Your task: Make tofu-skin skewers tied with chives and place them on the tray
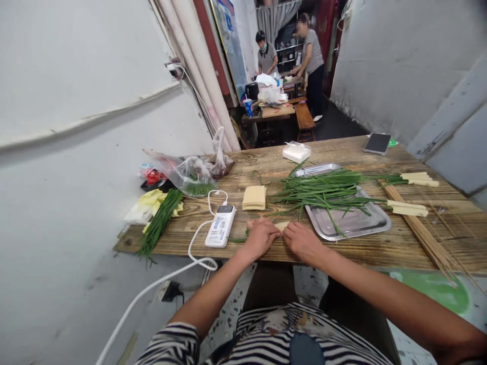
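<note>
Between my hands, at the table's near edge, is a pale yellow tofu sheet point(282, 226), rolled or folded. Green chive ends point(238, 239) stick out past its left side. My left hand point(262, 235) has its fingers closed on the left end of the roll. Pressed to the right end are the bent fingers of my right hand point(302, 242). Just beyond lies a stack of square tofu sheets point(254, 197). Long green chives point(323, 188) are heaped across a metal tray point(352, 230) to the right. Finished-looking rolls point(408, 208) with chives rest beside the tray.
Thin wooden sticks point(414, 228) lie at the right. A white power bank point(221, 228) with cables sits left of my hands, then a chive bundle point(162, 223) and plastic bags point(196, 175). A phone point(377, 143) lies at the far right. Two people work at a table behind.
</note>
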`<control>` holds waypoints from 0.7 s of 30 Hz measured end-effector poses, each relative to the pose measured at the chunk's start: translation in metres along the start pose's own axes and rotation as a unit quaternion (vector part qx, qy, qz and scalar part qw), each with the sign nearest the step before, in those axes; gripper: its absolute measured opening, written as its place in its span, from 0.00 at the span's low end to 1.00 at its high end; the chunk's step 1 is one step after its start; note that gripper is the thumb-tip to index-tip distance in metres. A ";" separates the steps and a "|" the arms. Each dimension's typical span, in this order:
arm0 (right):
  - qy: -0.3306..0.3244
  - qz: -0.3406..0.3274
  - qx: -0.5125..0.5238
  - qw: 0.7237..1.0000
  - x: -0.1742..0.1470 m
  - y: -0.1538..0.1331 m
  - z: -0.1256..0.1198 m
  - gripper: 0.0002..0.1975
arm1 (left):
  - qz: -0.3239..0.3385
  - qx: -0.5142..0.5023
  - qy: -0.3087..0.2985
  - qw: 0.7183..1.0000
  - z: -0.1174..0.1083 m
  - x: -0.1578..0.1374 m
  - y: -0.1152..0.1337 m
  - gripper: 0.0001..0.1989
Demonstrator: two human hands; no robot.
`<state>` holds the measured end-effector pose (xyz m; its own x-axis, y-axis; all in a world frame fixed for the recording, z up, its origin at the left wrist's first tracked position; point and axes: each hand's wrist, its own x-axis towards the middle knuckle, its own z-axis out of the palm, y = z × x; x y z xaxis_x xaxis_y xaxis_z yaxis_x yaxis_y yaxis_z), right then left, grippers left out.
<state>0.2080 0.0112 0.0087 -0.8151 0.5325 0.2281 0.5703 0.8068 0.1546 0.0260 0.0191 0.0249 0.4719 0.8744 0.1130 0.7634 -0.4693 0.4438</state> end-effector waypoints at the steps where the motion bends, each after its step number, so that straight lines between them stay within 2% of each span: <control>1: 0.003 0.001 0.003 1.000 0.000 0.000 0.001 0.08 | -0.006 0.005 0.009 1.000 0.001 -0.001 0.001 0.12; 9: 0.016 0.011 0.022 1.000 0.000 0.005 0.004 0.10 | -0.022 0.077 0.096 0.992 0.012 -0.014 0.012 0.09; 16: 0.001 0.030 0.037 0.999 0.000 0.008 0.002 0.09 | -0.003 0.231 0.109 0.967 0.030 -0.028 0.026 0.07; 21: 0.006 0.025 0.022 0.999 -0.001 0.009 0.003 0.09 | -0.006 0.262 0.132 0.956 0.043 -0.031 0.023 0.11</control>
<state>0.2135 0.0193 0.0071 -0.7842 0.5693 0.2467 0.6049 0.7901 0.0995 0.0480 -0.0242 -0.0061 0.3861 0.8483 0.3622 0.9171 -0.3952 -0.0520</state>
